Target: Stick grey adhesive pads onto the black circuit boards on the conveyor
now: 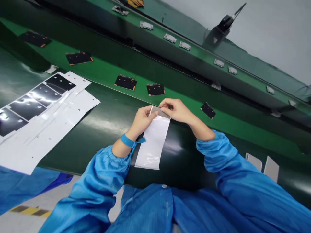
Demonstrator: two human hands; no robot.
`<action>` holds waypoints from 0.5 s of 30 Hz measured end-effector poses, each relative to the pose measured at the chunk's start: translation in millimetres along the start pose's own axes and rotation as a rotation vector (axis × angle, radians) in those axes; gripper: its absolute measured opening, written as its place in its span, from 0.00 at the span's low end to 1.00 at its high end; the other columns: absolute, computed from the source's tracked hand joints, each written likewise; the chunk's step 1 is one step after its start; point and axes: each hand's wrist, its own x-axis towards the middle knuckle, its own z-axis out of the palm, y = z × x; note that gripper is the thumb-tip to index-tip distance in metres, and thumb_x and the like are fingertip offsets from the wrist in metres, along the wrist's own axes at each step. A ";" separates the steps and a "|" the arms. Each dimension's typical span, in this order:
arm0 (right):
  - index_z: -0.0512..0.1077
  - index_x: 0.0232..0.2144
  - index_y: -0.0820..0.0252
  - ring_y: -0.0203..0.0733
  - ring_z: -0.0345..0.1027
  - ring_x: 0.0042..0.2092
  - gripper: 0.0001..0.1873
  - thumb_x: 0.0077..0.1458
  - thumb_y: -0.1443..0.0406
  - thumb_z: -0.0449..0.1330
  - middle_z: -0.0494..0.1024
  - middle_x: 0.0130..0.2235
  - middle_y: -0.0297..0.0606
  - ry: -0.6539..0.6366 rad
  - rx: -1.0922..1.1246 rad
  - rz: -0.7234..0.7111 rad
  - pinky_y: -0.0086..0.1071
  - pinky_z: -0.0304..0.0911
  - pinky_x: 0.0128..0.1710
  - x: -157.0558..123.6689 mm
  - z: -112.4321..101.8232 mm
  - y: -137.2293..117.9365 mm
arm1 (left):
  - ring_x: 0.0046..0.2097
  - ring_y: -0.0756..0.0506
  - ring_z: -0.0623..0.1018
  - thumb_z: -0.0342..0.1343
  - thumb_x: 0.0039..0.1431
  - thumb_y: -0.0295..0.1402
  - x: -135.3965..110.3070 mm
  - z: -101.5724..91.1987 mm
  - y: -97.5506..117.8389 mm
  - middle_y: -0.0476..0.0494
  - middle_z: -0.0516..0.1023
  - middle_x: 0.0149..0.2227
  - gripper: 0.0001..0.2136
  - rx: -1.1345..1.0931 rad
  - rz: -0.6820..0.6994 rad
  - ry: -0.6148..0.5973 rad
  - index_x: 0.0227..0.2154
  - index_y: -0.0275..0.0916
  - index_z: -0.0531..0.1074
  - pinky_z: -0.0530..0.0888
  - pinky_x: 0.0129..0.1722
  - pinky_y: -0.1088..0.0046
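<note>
A long white sheet (153, 142) with a grey band (160, 112) across its far end lies on the dark green table in front of me. My left hand (143, 119) grips that far end at its left side, thumb on top of the grey band. At the band's far right edge, my right hand (176, 110) has thumb and forefinger pinched on the sheet's corner. Whether the band is lifting from the white part cannot be made out. A blue wrist strap (127, 140) circles my left wrist.
Overlapping white sheets with black panels (31, 106) lie to the left. On the green conveyor belt (179, 97) rest several black panels (125, 82). Small grey parts (170, 38) line the raised shelf behind. A black device (224, 24) stands at the far right.
</note>
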 end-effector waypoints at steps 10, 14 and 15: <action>0.68 0.32 0.55 0.49 0.67 0.43 0.07 0.65 0.67 0.57 0.75 0.38 0.43 0.274 -0.299 -0.194 0.42 0.63 0.45 -27.8 28.5 0.1 | 0.26 0.51 0.67 0.69 0.53 0.47 -5.8 2.9 -2.7 0.50 0.73 0.23 0.18 0.114 0.040 -0.008 0.24 0.36 0.77 0.62 0.26 0.76; 0.64 0.33 0.54 0.46 0.66 0.39 0.07 0.66 0.65 0.54 0.73 0.37 0.40 0.330 -0.134 -0.142 0.40 0.64 0.42 -31.0 32.4 1.0 | 0.26 0.50 0.68 0.69 0.52 0.46 -5.1 2.7 -2.8 0.48 0.76 0.24 0.16 0.113 0.029 -0.014 0.26 0.35 0.78 0.64 0.26 0.76; 0.64 0.33 0.55 0.44 0.66 0.37 0.06 0.66 0.65 0.55 0.73 0.37 0.39 0.341 -0.063 -0.100 0.39 0.64 0.41 -30.8 32.3 -0.1 | 0.27 0.50 0.69 0.69 0.52 0.45 -5.1 2.8 -2.6 0.48 0.76 0.25 0.16 0.114 0.028 -0.020 0.26 0.35 0.79 0.64 0.26 0.76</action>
